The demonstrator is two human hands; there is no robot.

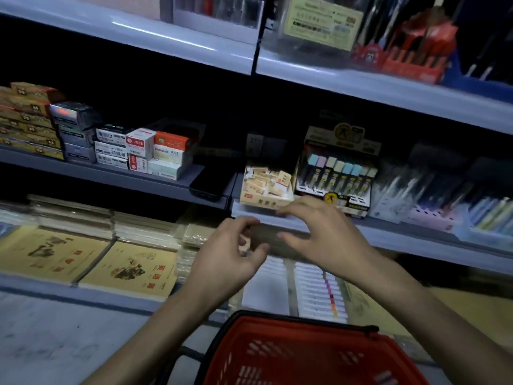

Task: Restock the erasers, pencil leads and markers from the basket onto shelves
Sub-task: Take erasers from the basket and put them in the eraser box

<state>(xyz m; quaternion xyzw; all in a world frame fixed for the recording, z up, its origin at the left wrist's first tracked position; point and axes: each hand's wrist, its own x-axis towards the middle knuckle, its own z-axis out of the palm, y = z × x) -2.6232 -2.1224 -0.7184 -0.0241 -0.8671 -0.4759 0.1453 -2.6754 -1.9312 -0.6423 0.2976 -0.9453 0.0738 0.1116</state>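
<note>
Dim shop shelving fills the view, three tiers deep. At the centre, just in front of the middle shelf (388,234) edge, two bare hands meet around one blurred brownish pack (277,241); what it holds cannot be read. The left hand (233,251) has its fingers curled and pinches the pack's left end, with a small pale shape showing between thumb and fingers. The right hand (322,234) is spread, fingers straight and reaching left over the pack's top and thumb lying along its front; whether it truly grips is unclear.

Directly behind the hands, on the middle shelf, sits one open eraser box (263,190), with loose tan erasers piled inside. Touching its right side is one pencil-lead display (336,176), whose front row shows about eight tubes with blue, pink and cream caps.

Below the hands, at the bottom centre of the frame, is one red basket (277,326) with a black rim. Between it and the hands, on the lower shelf, lies one pack of markers (319,290) in a long row.

One black phone (211,184) lies left of the eraser box. Further left are stacked small boxes (138,151). At lower left, two yellow notebooks (91,262) lie side by side.
</note>
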